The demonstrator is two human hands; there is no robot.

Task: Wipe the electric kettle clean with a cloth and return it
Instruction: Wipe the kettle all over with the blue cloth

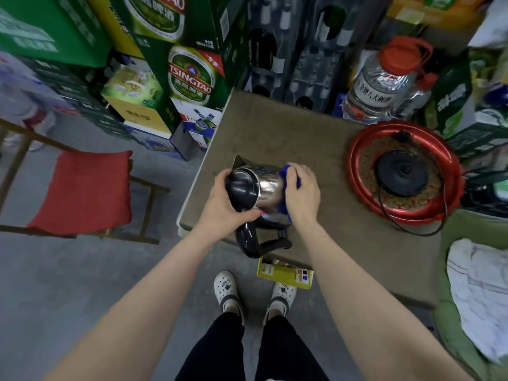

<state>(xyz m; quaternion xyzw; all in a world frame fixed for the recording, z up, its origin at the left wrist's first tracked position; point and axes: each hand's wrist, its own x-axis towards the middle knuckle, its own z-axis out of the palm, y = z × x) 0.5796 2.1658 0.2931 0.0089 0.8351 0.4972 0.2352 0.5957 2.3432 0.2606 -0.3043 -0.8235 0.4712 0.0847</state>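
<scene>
Kettle work fills our view: the shiny steel electric kettle with black lid and handle (258,193) lies tipped on its side above the brown desk (275,133). Our left hand (228,204) grips its lid end, fingers (251,214) curled around the rim. Our right hand (301,191) presses a blue cloth (286,171) against the base end, fingers closed over it. The black round power base (402,176) sits well apart in a red tray (354,160).

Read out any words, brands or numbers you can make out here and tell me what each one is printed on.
"TSINGTAO": on the green beer carton beside the table's far left corner, with Chinese characters beneath it.
"TAO": the cut-off end of a logo on the carton above it.
Chinese characters on the big water jug's white label: too distorted to quote.
Print on the other cartons and the small yellow box: too blurred.
</scene>
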